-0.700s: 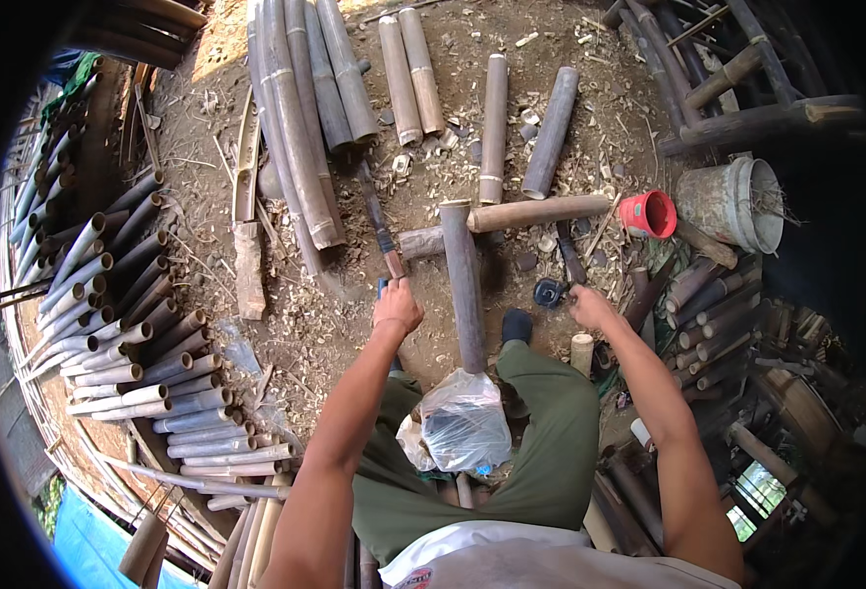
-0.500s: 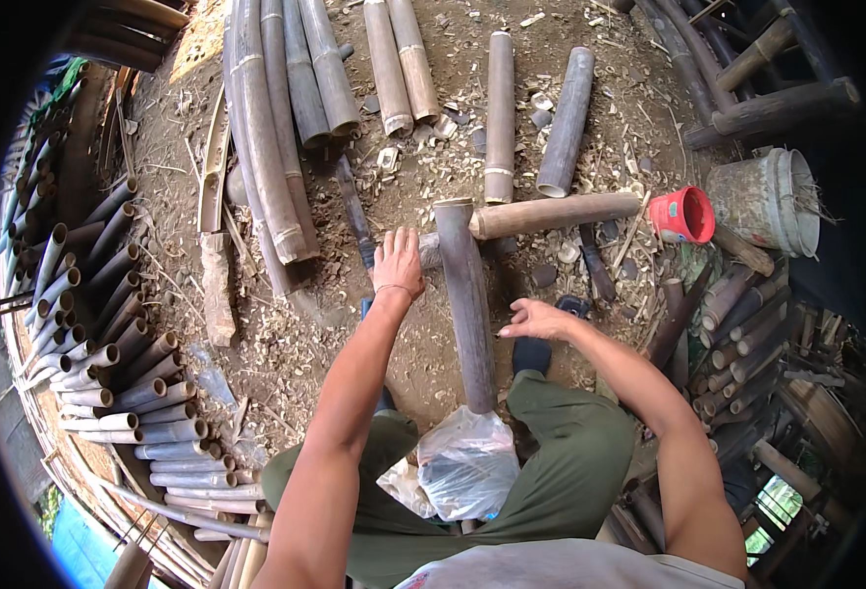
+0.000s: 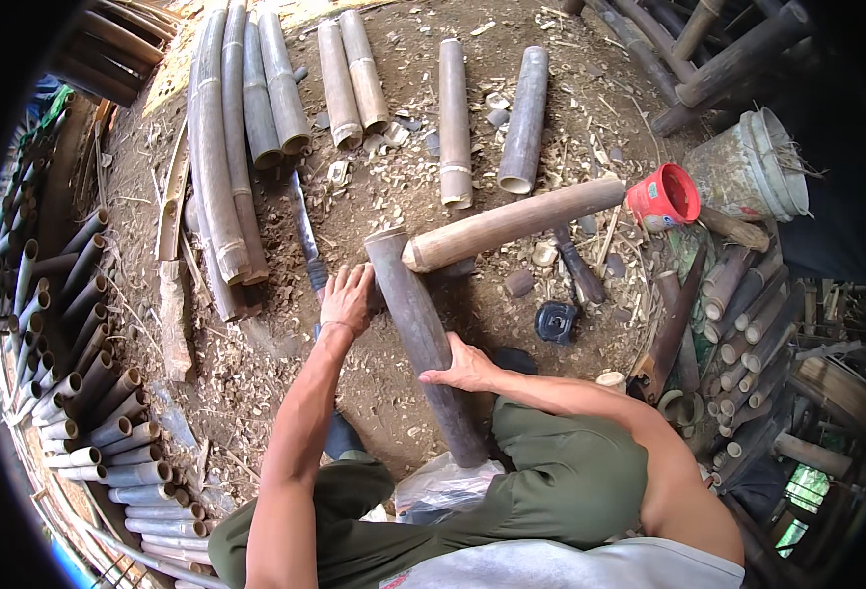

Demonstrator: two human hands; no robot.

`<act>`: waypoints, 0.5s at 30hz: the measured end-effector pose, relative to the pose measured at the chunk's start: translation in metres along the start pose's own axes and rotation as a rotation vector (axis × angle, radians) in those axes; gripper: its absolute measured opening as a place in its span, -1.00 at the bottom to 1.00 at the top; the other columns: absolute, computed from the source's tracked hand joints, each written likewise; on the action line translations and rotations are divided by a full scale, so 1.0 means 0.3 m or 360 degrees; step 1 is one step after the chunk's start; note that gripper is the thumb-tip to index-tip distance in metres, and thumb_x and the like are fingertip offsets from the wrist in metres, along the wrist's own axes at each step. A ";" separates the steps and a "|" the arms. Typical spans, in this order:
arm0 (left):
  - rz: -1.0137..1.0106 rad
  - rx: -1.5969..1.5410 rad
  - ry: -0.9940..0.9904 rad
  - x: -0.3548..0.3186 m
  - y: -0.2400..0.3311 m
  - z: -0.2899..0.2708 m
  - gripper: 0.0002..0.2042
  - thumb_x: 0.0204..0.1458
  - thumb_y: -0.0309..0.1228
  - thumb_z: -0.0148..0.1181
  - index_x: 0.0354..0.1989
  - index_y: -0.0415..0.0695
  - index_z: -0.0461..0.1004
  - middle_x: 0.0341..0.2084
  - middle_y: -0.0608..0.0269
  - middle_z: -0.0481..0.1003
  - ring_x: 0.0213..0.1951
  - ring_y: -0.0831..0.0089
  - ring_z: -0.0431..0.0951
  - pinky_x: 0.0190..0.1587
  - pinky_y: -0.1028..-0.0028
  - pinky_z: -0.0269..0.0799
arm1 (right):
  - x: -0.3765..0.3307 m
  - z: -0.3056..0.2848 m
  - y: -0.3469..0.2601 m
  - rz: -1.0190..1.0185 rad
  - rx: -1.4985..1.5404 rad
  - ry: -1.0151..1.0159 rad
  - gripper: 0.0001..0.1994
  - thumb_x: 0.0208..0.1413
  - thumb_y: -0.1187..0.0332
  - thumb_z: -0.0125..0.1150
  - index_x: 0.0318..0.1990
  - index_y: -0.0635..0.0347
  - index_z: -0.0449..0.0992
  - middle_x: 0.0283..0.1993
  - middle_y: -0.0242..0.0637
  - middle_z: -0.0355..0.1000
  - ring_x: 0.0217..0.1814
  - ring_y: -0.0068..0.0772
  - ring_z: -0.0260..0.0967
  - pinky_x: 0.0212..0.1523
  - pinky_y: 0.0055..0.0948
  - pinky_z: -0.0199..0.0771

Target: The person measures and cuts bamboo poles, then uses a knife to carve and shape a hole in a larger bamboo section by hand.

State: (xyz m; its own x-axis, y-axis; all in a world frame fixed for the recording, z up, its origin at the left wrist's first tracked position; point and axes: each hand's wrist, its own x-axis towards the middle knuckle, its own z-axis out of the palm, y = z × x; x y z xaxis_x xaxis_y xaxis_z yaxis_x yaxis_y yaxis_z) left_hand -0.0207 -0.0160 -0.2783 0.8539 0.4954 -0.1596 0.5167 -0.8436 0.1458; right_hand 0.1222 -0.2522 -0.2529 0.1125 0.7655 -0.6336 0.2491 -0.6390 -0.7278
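Since the earlier frame, your right hand [image 3: 467,366] has moved left onto the dark bamboo tube [image 3: 415,329], which now tilts more. Your right grip is closed around its side, thumb across its face. Your left hand [image 3: 348,299] is palm down, fingers extended, grip not closed, beside the tube's upper part; contact beneath the palm cannot be determined. The tube's lower end is at the plastic bag [image 3: 450,483] between your legs. A lighter bamboo tube [image 3: 516,226] extends from near its top toward a red bucket [image 3: 664,198]. A knife [image 3: 305,231] lies beyond your left fingertips.
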 end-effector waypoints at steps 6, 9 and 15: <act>-0.1207 -0.1739 0.0081 -0.089 0.398 -0.103 -0.29 -0.03 -0.01 0.32 0.13 -0.38 0.33 0.01 -0.24 0.47 0.07 0.00 0.50 0.14 0.23 0.38 | 0.008 -0.011 0.091 0.0010 0.0061 0.0109 0.09 -0.26 -0.20 0.50 0.29 0.41 0.12 0.23 0.17 0.31 0.31 0.03 0.27 0.29 -0.19 0.26; -0.1189 -0.1611 -0.0110 -0.145 0.314 0.049 -0.14 -0.20 0.16 0.43 0.06 -0.40 0.41 -0.13 -0.18 0.56 -0.09 0.16 0.59 0.01 0.31 0.48 | 0.046 0.029 0.005 -0.0188 0.0190 0.0043 0.05 -0.26 -0.12 0.54 0.27 0.42 0.16 0.24 0.10 0.32 0.33 -0.07 0.27 0.31 -0.23 0.25; -0.1162 -0.1708 -0.0054 -0.153 0.403 0.027 -0.24 -0.24 0.11 0.48 -0.02 -0.31 0.51 -0.14 -0.03 0.59 -0.13 0.24 0.62 -0.09 0.35 0.53 | -0.140 -0.163 0.129 -0.0080 0.0001 -0.0085 0.01 -0.13 -0.07 0.48 0.35 0.42 0.12 0.29 0.23 0.24 0.35 0.02 0.23 0.31 -0.18 0.27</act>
State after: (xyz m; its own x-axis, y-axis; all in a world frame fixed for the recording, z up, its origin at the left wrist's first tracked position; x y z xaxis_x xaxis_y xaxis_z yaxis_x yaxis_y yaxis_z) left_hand 0.0019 -0.1424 -0.2611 0.3615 0.7487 -0.5557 0.6641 0.2116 0.7171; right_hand 0.1743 -0.3053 -0.2417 0.0484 0.7915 -0.6093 0.2527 -0.5999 -0.7591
